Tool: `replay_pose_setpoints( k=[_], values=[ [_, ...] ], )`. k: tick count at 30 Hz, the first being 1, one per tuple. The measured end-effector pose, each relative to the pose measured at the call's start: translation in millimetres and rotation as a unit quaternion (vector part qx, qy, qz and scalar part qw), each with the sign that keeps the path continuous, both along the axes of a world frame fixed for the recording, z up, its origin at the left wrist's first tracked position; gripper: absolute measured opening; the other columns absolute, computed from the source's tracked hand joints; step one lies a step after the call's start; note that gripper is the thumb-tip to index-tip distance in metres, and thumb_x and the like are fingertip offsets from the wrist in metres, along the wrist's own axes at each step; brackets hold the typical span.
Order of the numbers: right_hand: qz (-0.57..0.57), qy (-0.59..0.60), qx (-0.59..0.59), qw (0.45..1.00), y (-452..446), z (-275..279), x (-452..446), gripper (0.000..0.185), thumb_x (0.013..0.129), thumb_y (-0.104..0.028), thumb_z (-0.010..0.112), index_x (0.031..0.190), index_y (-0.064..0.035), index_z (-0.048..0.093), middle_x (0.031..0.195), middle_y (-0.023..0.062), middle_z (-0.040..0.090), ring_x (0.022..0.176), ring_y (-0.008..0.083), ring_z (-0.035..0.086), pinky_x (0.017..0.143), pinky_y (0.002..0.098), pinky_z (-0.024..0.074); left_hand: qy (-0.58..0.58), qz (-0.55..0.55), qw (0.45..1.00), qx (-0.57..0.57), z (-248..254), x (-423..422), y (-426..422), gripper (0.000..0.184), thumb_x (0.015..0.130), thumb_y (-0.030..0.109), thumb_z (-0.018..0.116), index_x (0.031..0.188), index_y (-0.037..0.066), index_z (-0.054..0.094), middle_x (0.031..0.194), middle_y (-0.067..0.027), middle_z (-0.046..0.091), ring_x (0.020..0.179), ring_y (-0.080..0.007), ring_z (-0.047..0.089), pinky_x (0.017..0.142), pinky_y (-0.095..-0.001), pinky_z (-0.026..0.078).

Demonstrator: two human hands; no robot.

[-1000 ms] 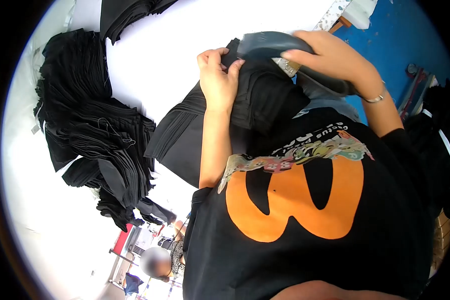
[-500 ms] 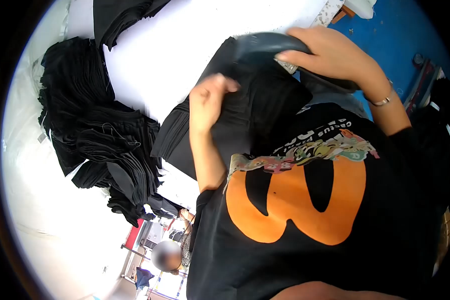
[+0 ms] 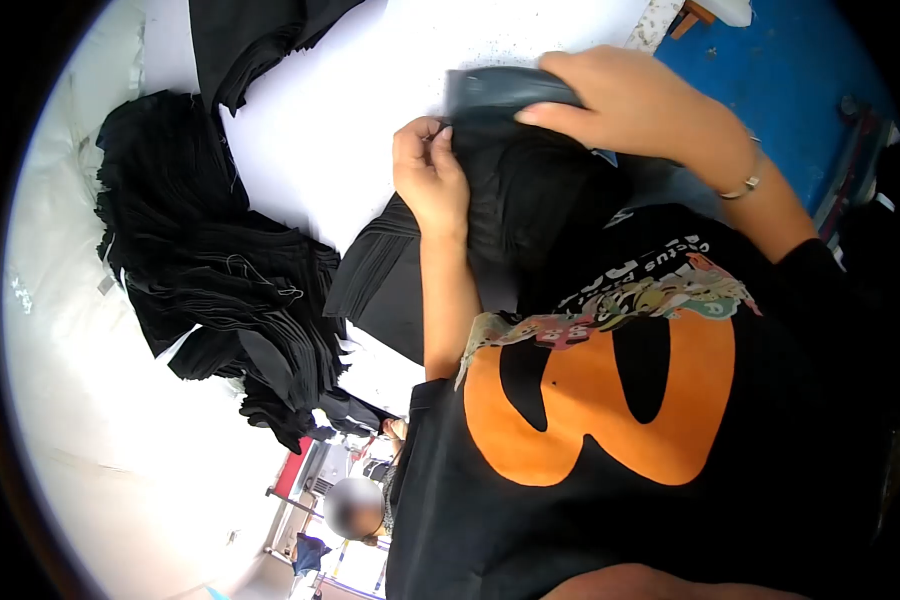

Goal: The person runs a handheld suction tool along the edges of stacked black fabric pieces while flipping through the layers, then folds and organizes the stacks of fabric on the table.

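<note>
My left hand [image 3: 432, 180] is closed in a pinch at the near edge of black cloth [image 3: 545, 185], thumb against the curled fingers. Its wrist passes over a fanned stack of black cloth pieces [image 3: 370, 262]. To its right, my right hand [image 3: 625, 105], with a band at the wrist, grips a dark blue-grey piece of cloth [image 3: 505, 92] between thumb and fingers. That piece is folded over and smeared by motion at its far end. The black cloth spreads below both hands, toward my shirt; its lower edge merges with the shirt.
A large heap of layered black cloth pieces [image 3: 185, 220] lies on the white table [image 3: 305, 130] at left, loose threads on top. Another black stack [image 3: 260, 35] sits at the far edge. Blue floor [image 3: 770, 90] shows at right. Another person [image 3: 355, 508] is at lower left.
My left hand has moved up and right, to the edge of the cloth. My right hand has shifted slightly left with the blue-grey piece. The view has turned a little.
</note>
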State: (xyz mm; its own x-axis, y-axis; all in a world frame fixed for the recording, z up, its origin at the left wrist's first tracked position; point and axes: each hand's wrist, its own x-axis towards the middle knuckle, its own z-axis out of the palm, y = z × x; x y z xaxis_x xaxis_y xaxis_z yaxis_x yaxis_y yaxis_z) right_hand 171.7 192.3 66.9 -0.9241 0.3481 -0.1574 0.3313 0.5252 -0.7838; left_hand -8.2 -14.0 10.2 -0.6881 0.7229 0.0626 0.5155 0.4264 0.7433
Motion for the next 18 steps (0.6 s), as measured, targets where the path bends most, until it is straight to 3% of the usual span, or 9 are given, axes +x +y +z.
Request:
replay_pose_setpoints(
  k=[2,6,8,10,13,16,18],
  values=[
    [0.002,0.030,0.028,0.999,7,-8,21,0.046,0.096,-0.046,0.064,0.097,0.0000,0.065,0.069,0.0186,0.061,0.065,0.0358,0.062,0.062,0.0415,0.0479,-0.127,0.049,0.990,0.029,9,12,3,0.010,0.093,-0.005,0.063,0.102,-0.001,0.061,0.096,-0.0058,0.065,0.074,-0.0102,0.056,0.070,-0.0242,0.050],
    [0.016,0.003,0.010,1.000,2,-5,13,0.044,0.095,-0.045,0.064,0.094,-0.0011,0.065,0.066,0.0175,0.059,0.063,0.0352,0.062,0.061,0.0415,0.0469,-0.144,0.022,0.988,0.043,5,4,3,0.018,0.093,-0.005,0.064,0.111,-0.001,0.059,0.094,-0.0024,0.063,0.070,-0.0062,0.051,0.068,-0.0219,0.048],
    [-0.034,0.034,0.016,0.999,-13,-18,-6,0.041,0.096,-0.043,0.063,0.094,-0.0023,0.065,0.065,0.0170,0.059,0.063,0.0340,0.062,0.061,0.0409,0.0469,-0.181,0.049,0.981,-0.050,8,-1,4,0.028,0.091,-0.006,0.066,0.118,-0.002,0.058,0.092,-0.0011,0.061,0.069,-0.0054,0.047,0.067,-0.0206,0.046],
    [-0.036,0.034,0.007,0.999,-9,-9,3,0.041,0.096,-0.043,0.063,0.094,-0.0026,0.065,0.068,0.0171,0.061,0.065,0.0336,0.063,0.062,0.0410,0.0478,-0.202,0.062,0.977,-0.014,15,4,10,0.026,0.089,-0.008,0.067,0.114,-0.002,0.062,0.093,-0.0007,0.059,0.070,-0.0062,0.046,0.068,-0.0207,0.045],
    [0.031,-0.070,-0.084,0.994,9,-4,37,0.045,0.095,-0.046,0.063,0.097,-0.0009,0.065,0.074,0.0172,0.063,0.071,0.0333,0.064,0.066,0.0405,0.0488,-0.159,0.016,0.987,0.023,11,4,4,0.013,0.088,-0.009,0.067,0.098,-0.001,0.069,0.100,-0.0016,0.057,0.076,-0.0078,0.048,0.072,-0.0211,0.045],
    [-0.007,0.004,0.006,1.000,-3,-7,23,0.046,0.095,-0.047,0.064,0.099,-0.0009,0.064,0.074,0.0175,0.062,0.071,0.0333,0.064,0.065,0.0402,0.0486,-0.147,-0.008,0.989,0.014,5,-2,2,0.015,0.087,-0.010,0.066,0.098,0.000,0.069,0.101,-0.0019,0.057,0.077,-0.0087,0.049,0.073,-0.0215,0.045],
    [0.008,-0.009,-0.026,1.000,-8,-12,12,0.047,0.095,-0.047,0.064,0.101,-0.0006,0.064,0.074,0.0185,0.062,0.070,0.0340,0.064,0.065,0.0412,0.0484,-0.132,-0.011,0.991,0.001,13,-2,1,0.015,0.085,-0.009,0.065,0.096,0.000,0.069,0.098,-0.0029,0.058,0.077,-0.0106,0.051,0.073,-0.0235,0.045]
  ],
)
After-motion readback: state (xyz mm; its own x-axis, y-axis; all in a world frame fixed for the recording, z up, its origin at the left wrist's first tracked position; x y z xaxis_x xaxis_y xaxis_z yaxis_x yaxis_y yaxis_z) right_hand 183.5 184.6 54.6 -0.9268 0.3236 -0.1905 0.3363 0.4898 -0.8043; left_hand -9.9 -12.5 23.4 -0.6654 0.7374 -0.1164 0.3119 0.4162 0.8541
